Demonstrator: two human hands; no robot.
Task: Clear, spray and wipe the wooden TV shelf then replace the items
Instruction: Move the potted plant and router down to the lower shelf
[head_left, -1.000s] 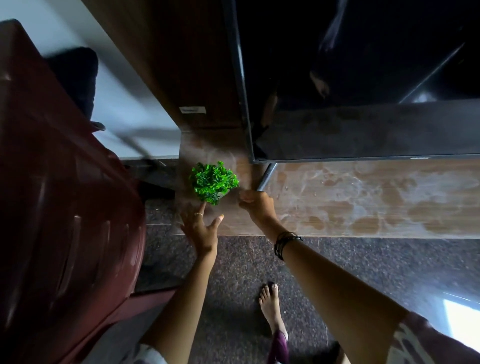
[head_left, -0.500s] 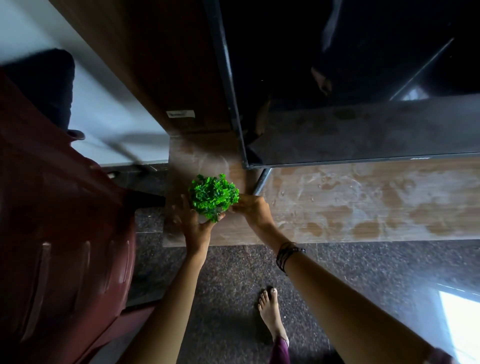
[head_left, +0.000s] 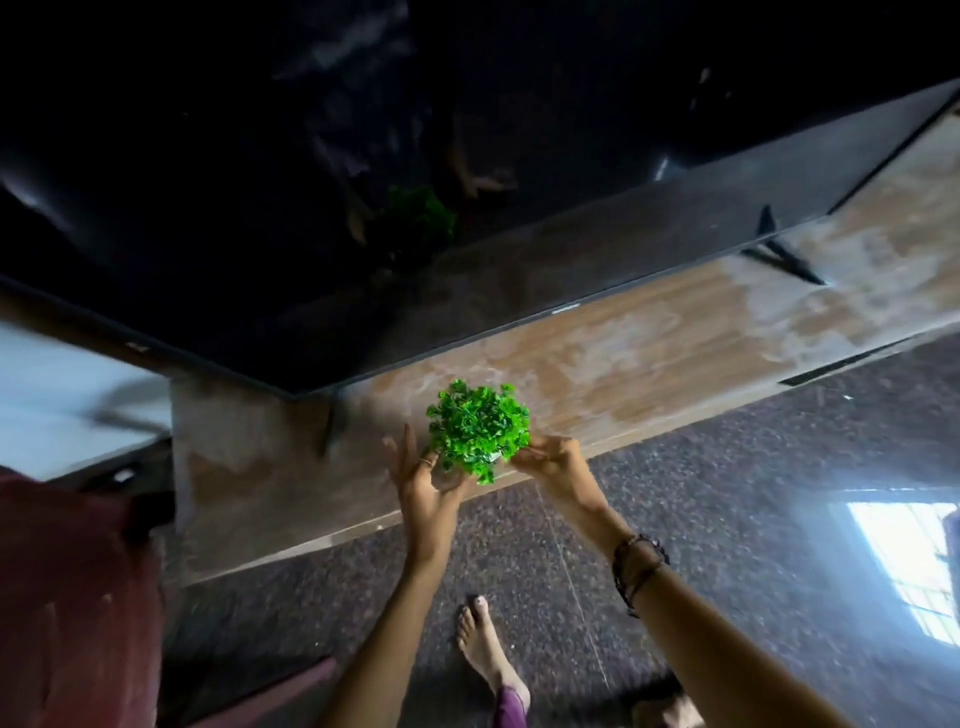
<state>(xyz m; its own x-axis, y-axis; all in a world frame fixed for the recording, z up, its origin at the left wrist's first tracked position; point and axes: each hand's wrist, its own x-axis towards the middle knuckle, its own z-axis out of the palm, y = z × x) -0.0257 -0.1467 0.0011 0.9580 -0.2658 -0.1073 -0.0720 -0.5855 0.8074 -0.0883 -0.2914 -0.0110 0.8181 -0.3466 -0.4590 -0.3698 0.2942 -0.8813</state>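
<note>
I held the small artificial plant (head_left: 478, 426) in both hands above the front edge of the wooden TV shelf (head_left: 649, 353), further right than a second earlier, when it sat near the shelf's left end. My left hand (head_left: 423, 480) cupped its pot from below, fingers curved around it; my right hand (head_left: 553, 460) pinched its right side. The dark television (head_left: 311, 208) hung over the shelf, mirroring the plant. A maroon chair (head_left: 72, 597) stood at left, my bare foot (head_left: 483, 644) on the speckled floor (head_left: 727, 493)
</note>
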